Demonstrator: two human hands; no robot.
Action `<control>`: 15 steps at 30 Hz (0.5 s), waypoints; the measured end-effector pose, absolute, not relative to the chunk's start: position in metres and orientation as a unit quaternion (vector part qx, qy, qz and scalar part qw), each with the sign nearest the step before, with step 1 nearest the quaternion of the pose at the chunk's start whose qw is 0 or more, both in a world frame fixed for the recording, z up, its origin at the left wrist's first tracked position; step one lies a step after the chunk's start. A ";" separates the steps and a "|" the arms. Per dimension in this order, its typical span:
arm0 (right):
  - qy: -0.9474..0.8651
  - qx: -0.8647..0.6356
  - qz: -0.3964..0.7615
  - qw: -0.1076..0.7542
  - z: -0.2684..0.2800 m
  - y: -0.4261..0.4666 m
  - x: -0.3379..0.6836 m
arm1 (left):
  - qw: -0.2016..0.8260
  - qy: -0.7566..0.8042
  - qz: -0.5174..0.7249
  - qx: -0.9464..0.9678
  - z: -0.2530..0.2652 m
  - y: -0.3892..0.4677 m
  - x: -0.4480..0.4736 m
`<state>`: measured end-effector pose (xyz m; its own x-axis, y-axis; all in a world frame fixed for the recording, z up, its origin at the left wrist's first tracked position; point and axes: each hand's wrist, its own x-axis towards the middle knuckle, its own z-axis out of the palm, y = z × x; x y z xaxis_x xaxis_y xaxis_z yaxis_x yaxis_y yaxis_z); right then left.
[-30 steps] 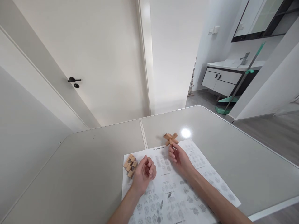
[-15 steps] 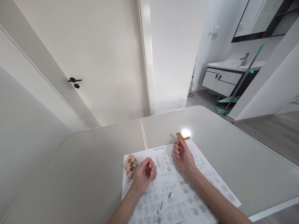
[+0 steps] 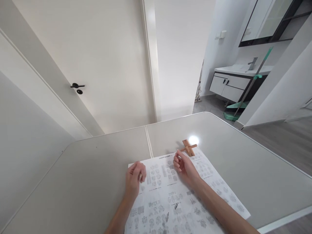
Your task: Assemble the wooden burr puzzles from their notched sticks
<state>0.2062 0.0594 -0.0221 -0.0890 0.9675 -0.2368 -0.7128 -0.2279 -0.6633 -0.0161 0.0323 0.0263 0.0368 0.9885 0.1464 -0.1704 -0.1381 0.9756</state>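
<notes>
Your left hand (image 3: pixel 136 173) shifts toward 10 o'clock, clasping wood (image 3: pixel 140 176); the cross (image 3: pixel 188 149) lies 1 o'clock of your nearer right hand (image 3: pixel 184 165), grip unclear.

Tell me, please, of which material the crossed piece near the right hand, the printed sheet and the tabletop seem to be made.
The crossed piece looks like smooth wood, from its brown colour and straight edges. The printed sheet seems matt paper: thin, white, with grey print. The tabletop is pale and glossy, showing a bright reflection; laminate perhaps, though not certain.
</notes>
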 end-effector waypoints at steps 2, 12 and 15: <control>-0.228 -0.332 0.714 0.573 -0.021 0.058 0.205 | 0.441 0.457 0.623 0.456 0.028 0.039 -0.026; -0.354 -0.371 0.700 0.497 -0.009 0.048 0.198 | 0.360 0.602 0.563 0.436 0.016 0.057 -0.050; -0.366 -0.377 0.695 0.491 -0.006 0.047 0.196 | 0.395 0.596 0.535 0.450 0.016 0.054 -0.046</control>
<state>0.1964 0.0470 -0.0060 -0.2339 0.9583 -0.1640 -0.4070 -0.2497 -0.8786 -0.0457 0.0539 0.0164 -0.2826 0.9592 0.0105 0.1123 0.0222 0.9934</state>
